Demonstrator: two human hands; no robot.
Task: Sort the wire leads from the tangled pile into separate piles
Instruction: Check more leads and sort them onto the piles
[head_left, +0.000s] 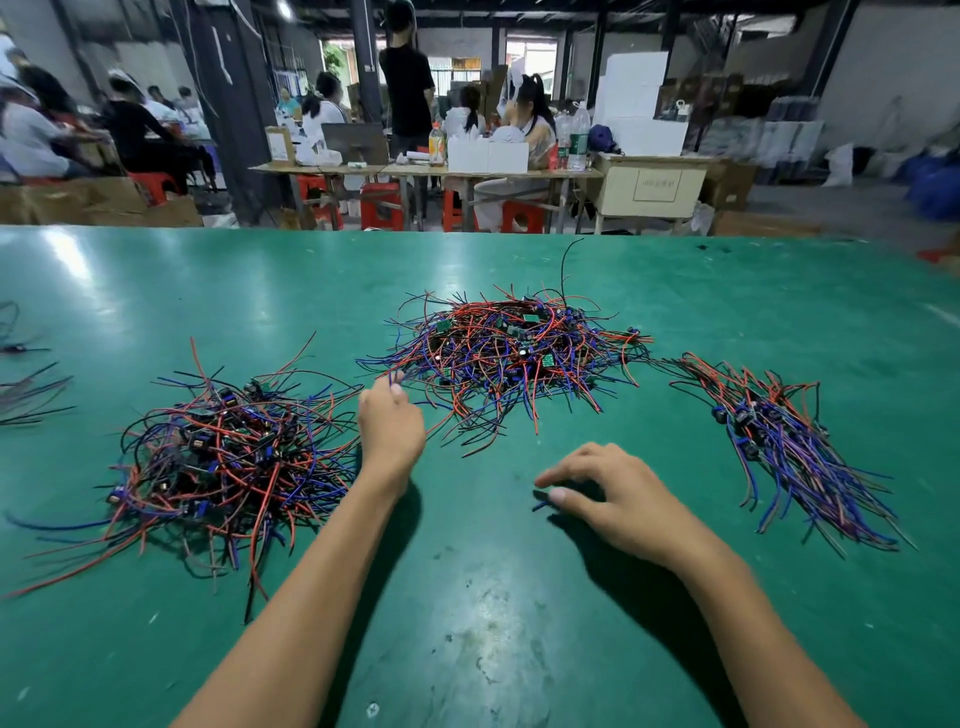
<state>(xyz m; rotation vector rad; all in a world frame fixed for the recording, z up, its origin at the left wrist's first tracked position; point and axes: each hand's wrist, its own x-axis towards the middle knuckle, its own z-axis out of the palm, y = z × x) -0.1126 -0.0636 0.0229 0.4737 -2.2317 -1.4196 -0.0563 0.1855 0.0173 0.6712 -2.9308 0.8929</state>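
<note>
Pinching blue wire (397, 375), left fingers (399, 387) (right fingers (558, 475) spread)

A green table (156, 291) with a glossy, scuffed top carries three heaps of wire leads. The tangled pile (511, 358) of red, blue and black leads, with small green circuit boards among them, lies in the middle toward the far side. The left pile (223, 462) is a loose mound of red, blue and black leads with dark components. The right pile (789, 447) is laid more in line, its red and blue leads running toward the near right. A few stray dark wires (28, 389) lie at the left edge.
</note>
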